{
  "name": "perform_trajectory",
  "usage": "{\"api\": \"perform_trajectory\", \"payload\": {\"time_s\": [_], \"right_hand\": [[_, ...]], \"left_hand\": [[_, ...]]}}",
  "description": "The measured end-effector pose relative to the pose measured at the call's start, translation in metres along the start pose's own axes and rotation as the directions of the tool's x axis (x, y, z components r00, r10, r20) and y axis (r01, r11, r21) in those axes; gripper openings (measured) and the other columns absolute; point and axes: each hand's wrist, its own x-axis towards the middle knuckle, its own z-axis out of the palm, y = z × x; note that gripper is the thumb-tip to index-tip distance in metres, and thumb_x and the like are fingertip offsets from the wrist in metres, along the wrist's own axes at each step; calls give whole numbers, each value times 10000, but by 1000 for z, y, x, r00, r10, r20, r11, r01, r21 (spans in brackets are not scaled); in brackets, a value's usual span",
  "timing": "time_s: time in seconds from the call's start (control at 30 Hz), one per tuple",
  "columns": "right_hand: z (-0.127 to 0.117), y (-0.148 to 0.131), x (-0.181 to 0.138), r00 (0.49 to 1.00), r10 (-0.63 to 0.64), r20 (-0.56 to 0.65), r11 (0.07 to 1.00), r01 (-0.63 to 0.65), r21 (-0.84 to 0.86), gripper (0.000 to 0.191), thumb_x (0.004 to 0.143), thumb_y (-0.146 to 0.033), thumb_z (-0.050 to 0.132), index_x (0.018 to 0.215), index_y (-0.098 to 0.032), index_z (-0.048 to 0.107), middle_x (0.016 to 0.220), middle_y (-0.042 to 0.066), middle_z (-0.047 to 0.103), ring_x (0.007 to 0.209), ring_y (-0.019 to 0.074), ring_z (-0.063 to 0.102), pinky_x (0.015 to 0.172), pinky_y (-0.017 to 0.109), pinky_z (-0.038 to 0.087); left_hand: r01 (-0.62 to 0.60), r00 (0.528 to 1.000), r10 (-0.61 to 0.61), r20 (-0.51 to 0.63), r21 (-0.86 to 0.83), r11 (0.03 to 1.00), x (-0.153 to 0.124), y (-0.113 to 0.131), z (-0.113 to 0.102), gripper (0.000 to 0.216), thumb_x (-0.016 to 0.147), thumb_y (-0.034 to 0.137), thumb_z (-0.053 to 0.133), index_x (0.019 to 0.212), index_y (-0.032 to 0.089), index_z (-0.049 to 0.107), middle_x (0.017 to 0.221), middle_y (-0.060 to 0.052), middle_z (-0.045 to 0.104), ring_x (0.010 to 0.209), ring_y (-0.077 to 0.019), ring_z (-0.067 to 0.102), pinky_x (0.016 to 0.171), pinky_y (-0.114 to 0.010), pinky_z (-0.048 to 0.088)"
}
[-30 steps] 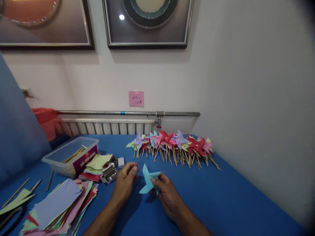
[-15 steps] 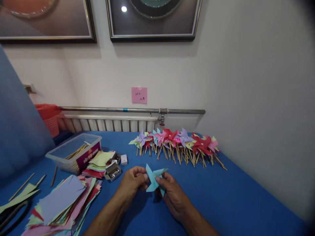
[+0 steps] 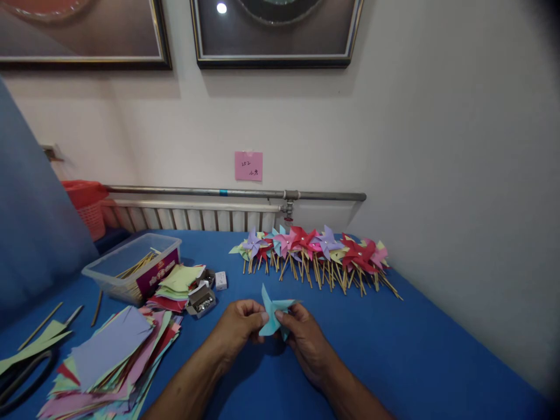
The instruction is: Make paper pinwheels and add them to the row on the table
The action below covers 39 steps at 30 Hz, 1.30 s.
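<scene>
Between my hands, just above the blue tabletop, is a light-blue paper pinwheel (image 3: pixel 272 315) with its blades folded in. My left hand (image 3: pixel 245 321) pinches its left side, thumb on the near face. On the other side my right hand (image 3: pixel 301 332) grips it with the thumb pressed at the centre, fingers tucked behind. No stick shows on this pinwheel, and its back is hidden. Left of my left hand stands a small open box of shiny metal pins (image 3: pixel 203 306). A row of pinwheels on sticks (image 3: pixel 310 251) lies beyond my hands.
At left are a stack of coloured paper (image 3: pixel 111 344), scissors (image 3: pixel 30 373) partly under green paper strips, and a clear plastic tub (image 3: pixel 109 280) of thin sticks. A small white box (image 3: pixel 221 280) stands by the pins. Behind the table are a radiator (image 3: pixel 196 217) and the wall.
Both hands still hold the light-blue pinwheel. It has turned and tilted slightly, and my left thumb now lies over its left edge. The view has shifted a little.
</scene>
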Motion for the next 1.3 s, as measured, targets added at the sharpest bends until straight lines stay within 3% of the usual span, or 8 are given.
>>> {"api": "perform_trajectory", "payload": {"time_s": [0.27,0.47,0.7,1.3], "right_hand": [[-4,5,6,990,-121,-69,991,117,-61,319,649,-394,875,804,-214,661,651,-44,608,596,136,513,585,251,387],[-6,6,9,985,-161,-66,982,153,-112,301,642,-389,877,764,-205,674,630,-54,582,590,122,474,615,255,399],[-7,12,11,988,-150,-29,983,147,-107,318,642,-416,881,794,-202,702,684,-22,639,647,152,537,644,271,425],[-4,10,9,991,-112,-77,983,100,-153,247,651,-366,853,770,-193,722,662,-18,648,619,143,531,616,268,408]], "left_hand": [[52,998,-53,-15,-38,998,-3,5,2,403,540,453,864,666,134,652,585,-3,610,486,-109,533,521,-243,416],[22,999,-20,29,-36,999,0,0,-1,280,606,364,800,694,125,685,563,-15,616,497,-113,524,537,-241,396],[-14,1000,15,14,-40,999,4,-7,-4,269,617,338,809,691,112,682,532,6,564,480,-84,435,513,-227,299],[14,1000,-14,-23,-3,1000,-1,5,3,354,586,439,823,660,131,665,504,27,530,474,-84,401,513,-236,278]]}}
